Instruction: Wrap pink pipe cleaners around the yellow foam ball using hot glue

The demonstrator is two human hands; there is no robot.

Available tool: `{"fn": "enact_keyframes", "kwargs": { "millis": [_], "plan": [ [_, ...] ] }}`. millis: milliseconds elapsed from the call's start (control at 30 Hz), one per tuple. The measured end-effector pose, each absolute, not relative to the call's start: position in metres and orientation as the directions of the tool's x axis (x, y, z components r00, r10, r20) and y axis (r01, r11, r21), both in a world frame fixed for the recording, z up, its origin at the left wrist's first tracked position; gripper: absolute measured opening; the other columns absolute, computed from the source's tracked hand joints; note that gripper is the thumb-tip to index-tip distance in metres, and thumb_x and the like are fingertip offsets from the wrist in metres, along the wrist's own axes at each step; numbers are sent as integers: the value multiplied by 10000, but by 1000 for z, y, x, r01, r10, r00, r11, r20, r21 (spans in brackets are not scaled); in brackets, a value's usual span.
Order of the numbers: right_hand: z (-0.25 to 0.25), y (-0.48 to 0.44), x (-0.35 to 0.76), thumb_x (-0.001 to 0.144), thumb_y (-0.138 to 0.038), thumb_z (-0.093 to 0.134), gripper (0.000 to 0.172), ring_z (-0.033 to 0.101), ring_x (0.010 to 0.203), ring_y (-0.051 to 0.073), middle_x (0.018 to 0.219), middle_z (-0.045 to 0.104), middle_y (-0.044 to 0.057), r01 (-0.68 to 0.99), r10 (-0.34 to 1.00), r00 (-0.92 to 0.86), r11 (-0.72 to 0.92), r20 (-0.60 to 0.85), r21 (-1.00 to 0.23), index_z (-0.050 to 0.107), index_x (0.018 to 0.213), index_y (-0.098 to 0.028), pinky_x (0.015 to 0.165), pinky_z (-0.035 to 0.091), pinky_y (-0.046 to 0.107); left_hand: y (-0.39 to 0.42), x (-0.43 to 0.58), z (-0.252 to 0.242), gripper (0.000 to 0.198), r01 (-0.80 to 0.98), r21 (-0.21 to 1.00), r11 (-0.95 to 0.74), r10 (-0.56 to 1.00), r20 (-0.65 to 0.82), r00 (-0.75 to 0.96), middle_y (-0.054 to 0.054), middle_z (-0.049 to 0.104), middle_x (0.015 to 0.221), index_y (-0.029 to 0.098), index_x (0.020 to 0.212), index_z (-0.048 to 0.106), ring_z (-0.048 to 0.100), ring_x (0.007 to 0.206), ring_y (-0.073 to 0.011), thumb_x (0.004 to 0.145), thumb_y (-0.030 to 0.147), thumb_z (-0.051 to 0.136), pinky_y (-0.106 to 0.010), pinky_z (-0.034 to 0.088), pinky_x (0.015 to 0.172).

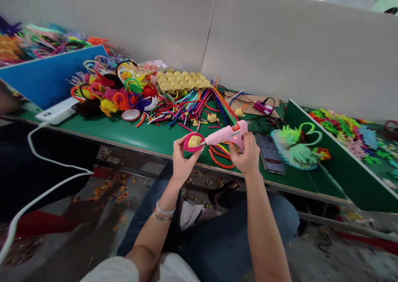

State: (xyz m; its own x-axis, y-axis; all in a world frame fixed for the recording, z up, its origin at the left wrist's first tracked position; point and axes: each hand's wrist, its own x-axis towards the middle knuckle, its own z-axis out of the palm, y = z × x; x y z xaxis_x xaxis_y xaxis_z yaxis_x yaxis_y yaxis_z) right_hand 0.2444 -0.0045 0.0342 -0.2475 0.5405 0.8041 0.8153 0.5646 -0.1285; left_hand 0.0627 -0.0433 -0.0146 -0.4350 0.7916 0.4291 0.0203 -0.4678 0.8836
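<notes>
Over the near edge of the table (155, 140), around the middle, one small piece is being worked on: a yellow cup (194, 141) with a pink fuzzy strip (186, 143) wound round it. Left hand (183, 162) pinches the piece by its sides; right hand (248, 155) is wrapped round the handle of a pink glue gun (224, 135), nozzle pointing left at the cup. Contact or tiny gap, can't tell; no glue visible.

Progress, my read: partway. Several pink turns look in place round the outside; yellow shows bare in the middle, so covering seems unfinished. Whether the strip is fixed down, can't tell.

Beyond, on the table: more bare yellow cups (213, 118) untouched, egg tray (183, 82) uncut-looking, loose fuzzy strips (199, 102) in a bunch. Far left, a heap of coloured fuzzy pieces (124, 93), some looking made up. Phone (268, 154) lies right of the right hand.
</notes>
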Motion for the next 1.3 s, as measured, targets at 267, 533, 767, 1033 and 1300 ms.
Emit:
{"fn": "enact_keyframes", "kwargs": {
  "millis": [267, 533, 767, 1033, 1300],
  "plan": [
    [33, -3, 247, 784, -329, 522, 236, 572, 719, 230, 814, 553, 87, 817, 540, -227, 558, 810, -143, 458, 970, -198, 576, 490, 350, -43, 60, -16, 532, 40, 893, -449, 800, 421, -428, -69, 562, 1072, 193, 1094, 466, 593, 982, -168, 654, 301, 745, -314, 498, 857],
    [33, -2, 248, 788, -345, 512, 214, 573, 739, 235, 813, 544, 83, 825, 565, -208, 539, 798, -167, 456, 939, -204, 576, 487, 348, -43, 60, -15, 529, 38, 892, -451, 799, 423, -428, -70, 566, 1070, 190, 1081, 463, 597, 979, -169, 652, 312, 747, -316, 502, 855],
    [33, -2, 250, 775, -328, 526, 212, 562, 709, 227, 805, 540, 76, 824, 549, -201, 542, 811, -162, 456, 931, -202, 555, 472, 338, -43, 60, -15, 511, -11, 888, -460, 810, 415, -414, -68, 571, 1068, 191, 1038, 463, 606, 975, -169, 638, 310, 757, -317, 505, 852],
    [33, -2, 251, 779, -335, 524, 201, 557, 691, 216, 798, 541, 69, 833, 573, -174, 519, 801, -190, 458, 917, -204, 548, 466, 328, -43, 60, -16, 517, -6, 884, -467, 813, 426, -397, -73, 563, 1095, 201, 1055, 446, 598, 1013, -183, 654, 333, 745, -334, 499, 874],
    [36, -2, 251, 784, -312, 524, 166, 538, 658, 202, 745, 515, 48, 835, 583, -167, 513, 795, -200, 451, 888, -205, 550, 462, 323, -43, 59, -20, 522, -5, 878, -478, 811, 439, -387, -78, 552, 1113, 206, 1071, 442, 588, 1028, -188, 660, 327, 740, -347, 493, 890]
  ]
}}
